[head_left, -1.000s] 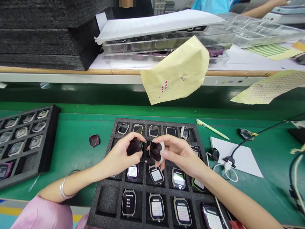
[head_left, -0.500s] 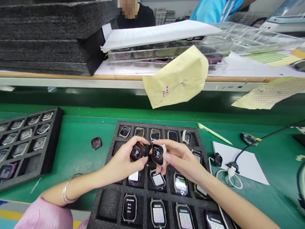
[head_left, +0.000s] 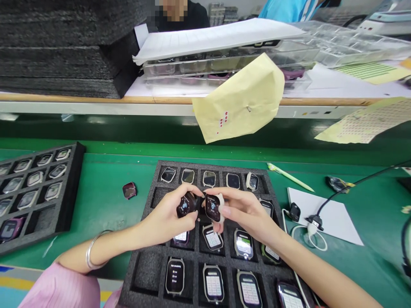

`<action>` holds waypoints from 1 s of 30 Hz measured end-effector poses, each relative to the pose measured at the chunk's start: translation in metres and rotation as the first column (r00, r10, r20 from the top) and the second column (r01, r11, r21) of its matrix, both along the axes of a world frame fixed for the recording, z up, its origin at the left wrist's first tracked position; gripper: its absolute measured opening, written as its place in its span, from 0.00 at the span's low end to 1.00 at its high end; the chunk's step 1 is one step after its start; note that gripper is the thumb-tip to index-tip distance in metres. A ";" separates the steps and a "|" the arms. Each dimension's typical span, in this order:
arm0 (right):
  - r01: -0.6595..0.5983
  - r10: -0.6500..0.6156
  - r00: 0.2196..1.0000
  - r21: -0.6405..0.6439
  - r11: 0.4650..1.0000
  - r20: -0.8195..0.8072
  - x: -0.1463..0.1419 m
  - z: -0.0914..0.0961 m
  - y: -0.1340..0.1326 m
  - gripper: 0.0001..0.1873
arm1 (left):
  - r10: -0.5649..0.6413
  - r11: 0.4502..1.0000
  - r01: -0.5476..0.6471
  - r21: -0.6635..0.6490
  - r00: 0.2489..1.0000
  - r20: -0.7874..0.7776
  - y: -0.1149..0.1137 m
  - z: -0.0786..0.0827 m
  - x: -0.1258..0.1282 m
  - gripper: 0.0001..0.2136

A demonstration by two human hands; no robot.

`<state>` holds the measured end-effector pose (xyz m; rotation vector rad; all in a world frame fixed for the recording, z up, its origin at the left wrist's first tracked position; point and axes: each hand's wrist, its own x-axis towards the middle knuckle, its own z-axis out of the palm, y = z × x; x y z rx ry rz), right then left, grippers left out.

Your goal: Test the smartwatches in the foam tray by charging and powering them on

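My left hand point(head_left: 173, 214) is closed around a dark smartwatch point(head_left: 185, 205), its lit screen turned up. In my right hand point(head_left: 239, 207) is a smartwatch with a pale case point(head_left: 212, 207), gripped at its right edge between thumb and fingers. The two watches are side by side, screens lit with a similar blue symbol. Both hands hover over the middle of a black foam tray point(head_left: 146, 273). Watches sit in its pockets, among them one with a keypad-like white screen point(head_left: 213, 283) and one with a dark text screen point(head_left: 175, 276). My hands hide some middle pockets.
Another foam tray of watches point(head_left: 72, 192) lies at the left, with a maroon watch point(head_left: 129, 191) beside it. On the right are a green pen point(head_left: 290, 176), white paper point(head_left: 337, 222) and cables. A shelf above carries stacked foam point(head_left: 58, 55) and clear plastic trays point(head_left: 180, 77).
The dark watch in my left hand has turned slightly and its screen shows at a steeper slant. My right hand holds nearly the same pose. The camera view has shifted a little.
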<state>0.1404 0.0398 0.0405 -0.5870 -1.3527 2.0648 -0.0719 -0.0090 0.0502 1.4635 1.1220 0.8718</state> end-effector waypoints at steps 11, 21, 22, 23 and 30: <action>0.066 -0.067 0.997 0.025 0.998 0.040 0.003 0.006 -0.002 0.19 | 0.022 1.000 -0.022 0.004 0.999 -0.049 0.001 0.003 0.000 0.13; 0.055 -0.055 0.998 0.036 0.998 0.024 0.005 0.013 -0.007 0.18 | 0.064 0.997 -0.064 0.052 0.998 -0.005 -0.002 0.005 -0.002 0.13; 0.055 -0.056 0.998 0.039 0.998 0.032 0.005 0.014 -0.007 0.17 | 0.057 0.996 -0.056 0.065 0.998 -0.020 -0.002 0.005 -0.002 0.13; 0.053 -0.055 0.998 0.041 0.998 0.041 0.005 0.015 -0.007 0.17 | 0.052 0.996 -0.049 0.076 0.998 -0.035 -0.002 0.005 -0.002 0.12; 0.035 -0.040 0.995 0.055 0.998 0.088 0.002 0.013 -0.004 0.18 | 0.059 0.996 -0.056 0.069 0.997 -0.048 -0.003 0.003 0.000 0.14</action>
